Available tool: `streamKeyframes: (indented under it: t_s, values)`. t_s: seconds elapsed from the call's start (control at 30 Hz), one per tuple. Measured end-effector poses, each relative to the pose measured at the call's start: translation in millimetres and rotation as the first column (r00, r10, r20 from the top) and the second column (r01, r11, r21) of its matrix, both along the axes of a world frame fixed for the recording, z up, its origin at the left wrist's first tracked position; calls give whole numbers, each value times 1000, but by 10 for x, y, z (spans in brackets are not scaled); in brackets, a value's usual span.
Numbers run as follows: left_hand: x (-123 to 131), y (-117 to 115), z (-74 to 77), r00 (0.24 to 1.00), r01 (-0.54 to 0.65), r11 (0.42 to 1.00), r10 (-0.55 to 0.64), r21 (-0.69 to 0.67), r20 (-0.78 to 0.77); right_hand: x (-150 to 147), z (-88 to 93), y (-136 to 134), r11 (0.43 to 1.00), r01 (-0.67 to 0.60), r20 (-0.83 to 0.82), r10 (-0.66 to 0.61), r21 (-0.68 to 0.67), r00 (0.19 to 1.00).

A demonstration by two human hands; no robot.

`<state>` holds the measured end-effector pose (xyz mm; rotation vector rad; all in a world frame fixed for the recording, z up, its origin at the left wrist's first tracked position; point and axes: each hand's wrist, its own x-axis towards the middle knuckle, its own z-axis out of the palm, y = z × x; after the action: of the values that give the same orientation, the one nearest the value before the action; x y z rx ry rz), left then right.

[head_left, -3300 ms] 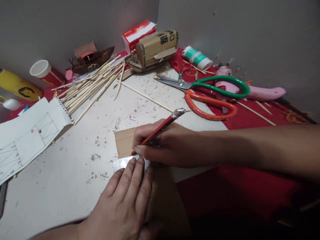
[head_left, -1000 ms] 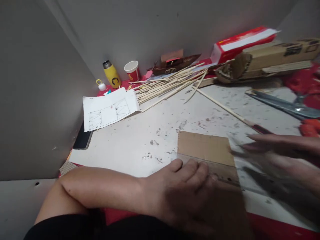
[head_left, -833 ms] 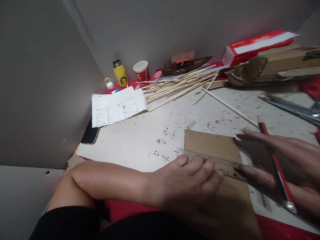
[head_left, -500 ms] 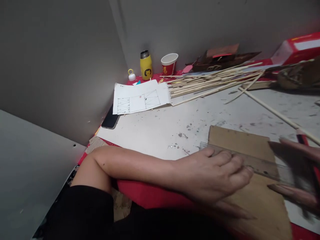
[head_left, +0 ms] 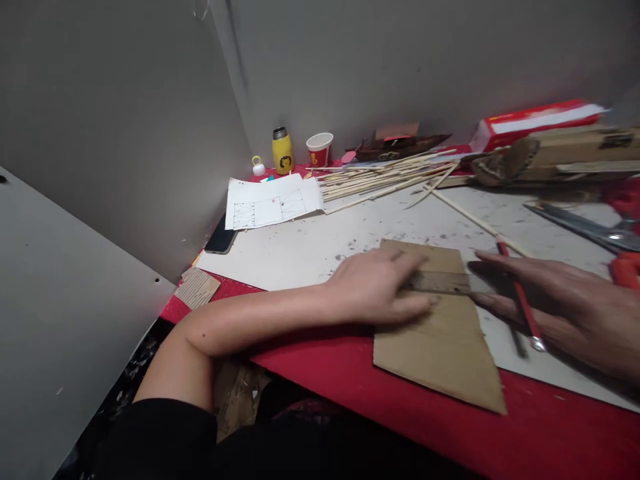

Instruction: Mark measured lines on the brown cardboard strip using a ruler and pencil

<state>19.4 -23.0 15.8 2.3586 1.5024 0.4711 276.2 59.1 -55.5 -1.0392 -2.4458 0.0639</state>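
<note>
My left hand [head_left: 383,287] lies on a piece of brown cardboard [head_left: 440,347], its thumb and fingers spread over the left part of a clear ruler [head_left: 443,283]. The ruler crosses the upper part of the cardboard. At the right, my right hand [head_left: 560,307] has its thumb and fingers apart, with the tips near the ruler's right end. A red pencil [head_left: 523,300] rests between the fingers of my right hand, slanting down toward its silver end. Some fingers of both hands are blurred.
A paper with a drawing [head_left: 270,203] partly covers a phone [head_left: 220,237]. Behind are a yellow bottle [head_left: 283,153], a paper cup [head_left: 320,150], thin wooden sticks [head_left: 380,179] and a model boat [head_left: 397,143]. Scissors [head_left: 580,227] lie at the right.
The view has shifted, showing more of the right side. My left hand has moved back from the lower cardboard, and its fingers are spread wider. More of my right hand and the pencil shows.
</note>
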Motion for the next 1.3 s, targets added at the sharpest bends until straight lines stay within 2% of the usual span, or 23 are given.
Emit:
streamKeyframes:
  t_s: [0.03,0.07,0.1,0.17,0.23,0.33,0.63,0.83,0.97,1.1,1.2,1.3]
  values:
    - [-39,34,-16,984,-103,994,106,-34,142,-11,30,-15,998,-63,3,63,-23,998]
    - [-82,74,-39,921,-240,966,258,-97,293,-19,52,-28,996,-85,-8,84,-31,996]
    - [-128,121,-64,881,-305,945,327,-118,342,-25,68,-36,992,-119,-17,119,-41,993]
    - [-214,232,-116,822,-379,912,410,-157,396,-36,85,-38,985,-157,-75,152,-69,986]
    - [-279,344,-151,762,-429,878,478,-212,437,-50,94,-20,987,-141,-69,136,-78,988]
    - [-319,451,-141,706,-420,854,520,-308,481,-84,118,14,989,-122,-67,117,-79,991]
    - [-276,520,-26,612,-302,781,598,-546,517,-212,175,9,977,-200,-139,190,-67,972]
    - [-389,507,-24,536,-214,766,611,-606,582,-266,226,-30,974,-225,-190,217,-22,957]
    - [-606,487,73,452,-269,778,622,-568,639,-192,238,15,993,-117,-293,110,-6,950]
    - [-834,499,221,377,-369,802,591,-469,713,-123,181,122,997,28,-399,-54,-70,916]
    - [-850,465,274,389,-363,847,516,-388,763,-133,155,148,989,36,-426,-94,-142,900]
    - [-715,378,274,432,-294,906,411,-305,803,-168,226,83,979,4,-466,-101,-203,879]
